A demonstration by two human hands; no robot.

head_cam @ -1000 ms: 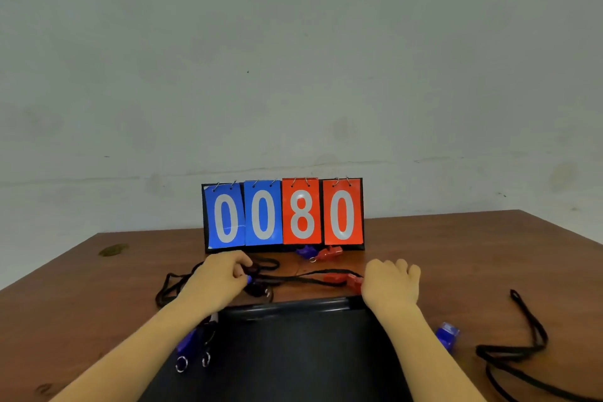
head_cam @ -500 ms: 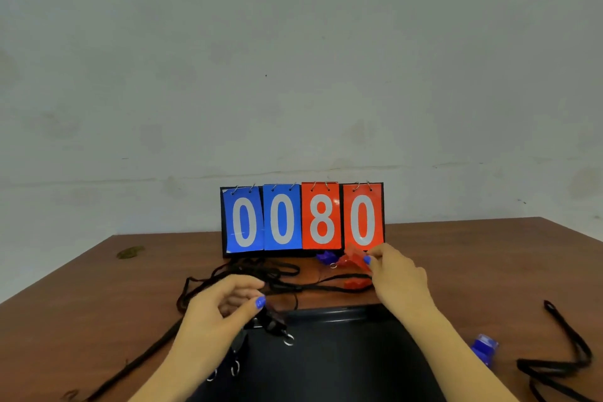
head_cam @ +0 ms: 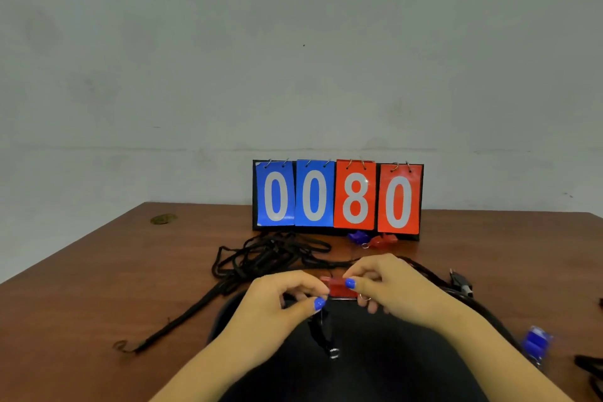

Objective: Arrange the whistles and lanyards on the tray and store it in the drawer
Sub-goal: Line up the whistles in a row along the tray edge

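Both hands now together over tray [head_cam: 375,369], R hand [head_cam: 388,284] pinching red whistle [head_cam: 339,287], L hand [head_cam: 284,300] prob. pinching lanyard clip [head_cam: 323,333]

- A flip scoreboard [head_cam: 338,196] stands upright at the far middle of the brown wooden surface [head_cam: 98,287], beyond both grips. Its two blue cards and two red cards read 0080.
- A dull greenish blotch [head_cam: 163,219] marks the surface far left of the grips, near the back edge.
- A pale, scuffed wall [head_cam: 293,59] rises behind the surface.
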